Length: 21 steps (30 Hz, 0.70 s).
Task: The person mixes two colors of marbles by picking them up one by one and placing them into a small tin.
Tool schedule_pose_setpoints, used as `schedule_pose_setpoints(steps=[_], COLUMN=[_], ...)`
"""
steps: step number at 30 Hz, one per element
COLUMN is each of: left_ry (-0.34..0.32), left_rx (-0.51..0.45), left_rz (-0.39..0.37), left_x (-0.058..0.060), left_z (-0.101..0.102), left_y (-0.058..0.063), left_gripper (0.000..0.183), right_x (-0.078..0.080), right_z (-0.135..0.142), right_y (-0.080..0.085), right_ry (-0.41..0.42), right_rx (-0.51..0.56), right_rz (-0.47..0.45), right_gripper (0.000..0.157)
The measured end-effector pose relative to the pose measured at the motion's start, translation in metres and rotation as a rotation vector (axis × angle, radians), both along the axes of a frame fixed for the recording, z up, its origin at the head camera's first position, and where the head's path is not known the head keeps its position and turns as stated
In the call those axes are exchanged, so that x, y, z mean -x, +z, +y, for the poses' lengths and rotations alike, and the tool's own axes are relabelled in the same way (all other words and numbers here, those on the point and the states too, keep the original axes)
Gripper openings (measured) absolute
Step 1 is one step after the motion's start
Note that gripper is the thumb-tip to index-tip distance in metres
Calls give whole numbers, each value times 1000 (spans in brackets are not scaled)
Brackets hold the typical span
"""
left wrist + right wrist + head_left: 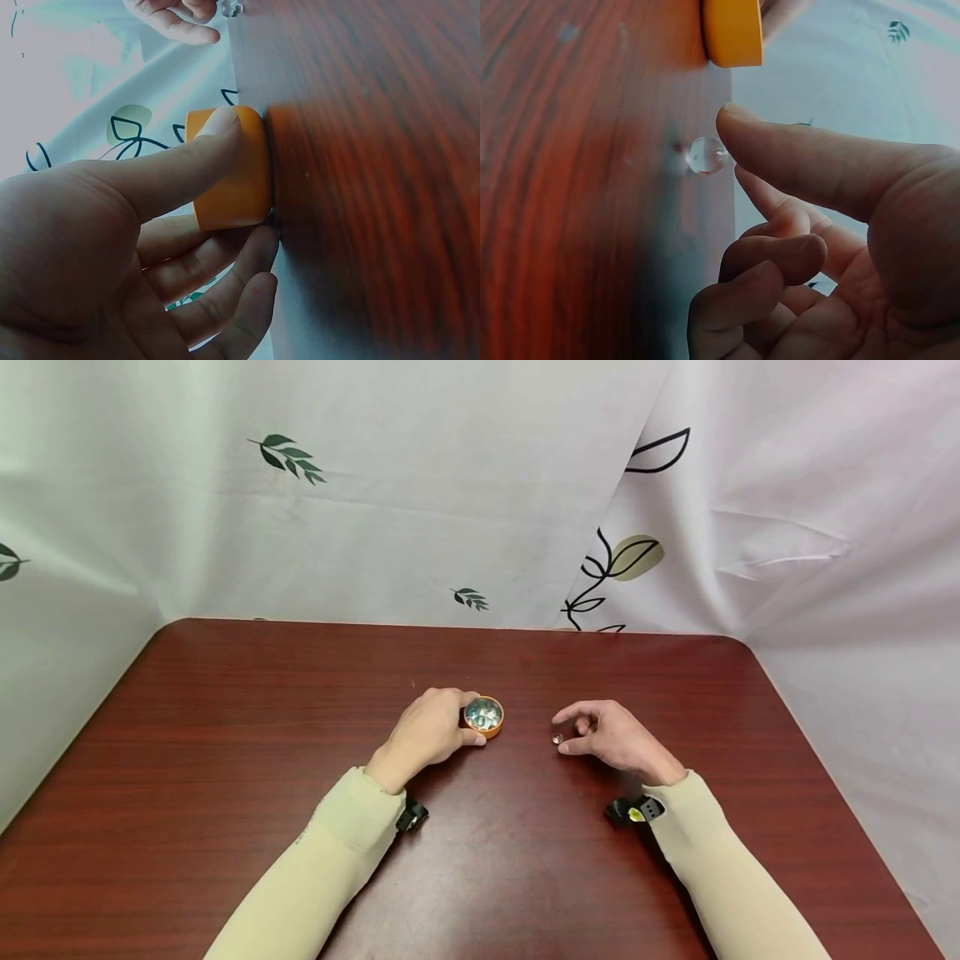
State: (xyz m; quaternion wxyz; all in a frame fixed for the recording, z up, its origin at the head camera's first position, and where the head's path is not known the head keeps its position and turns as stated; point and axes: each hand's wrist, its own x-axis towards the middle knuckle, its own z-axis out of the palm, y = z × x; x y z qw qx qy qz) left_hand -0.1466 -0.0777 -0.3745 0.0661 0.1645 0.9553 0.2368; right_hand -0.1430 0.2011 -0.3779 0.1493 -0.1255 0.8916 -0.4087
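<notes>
My left hand [426, 727] grips a small round orange container [251, 169] by its sides, thumb on the near side and fingers on the far side. Seen from above, the container [483, 717] has shiny, clear-looking contents inside its orange rim. To its right, a clear glass ball [707, 156], like a marble, is at the tabletop. My right hand [611, 732] is beside this ball, the thumb tip right at it. The index finger reaches out past the ball, with a gap between it and the thumb, while the other fingers are bent.
Both hands work over a dark red-brown wooden table [225, 793] with rounded far corners. A white curtain [420, 493] printed with leaves hangs behind it and along both sides. Small black devices sit at the left wrist [412, 816] and the right wrist [634, 810].
</notes>
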Motion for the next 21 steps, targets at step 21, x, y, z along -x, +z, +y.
schedule_pose_setpoints(steps=[21], left_ry=[-6], left_rx=[-2], left_rz=[8], left_x=[-1], left_z=[0], left_y=[2], left_gripper=[64], right_x=[1], right_z=[-3], right_y=[-7], right_ry=[-8], right_rx=[-54], right_rz=[-13], right_gripper=[25])
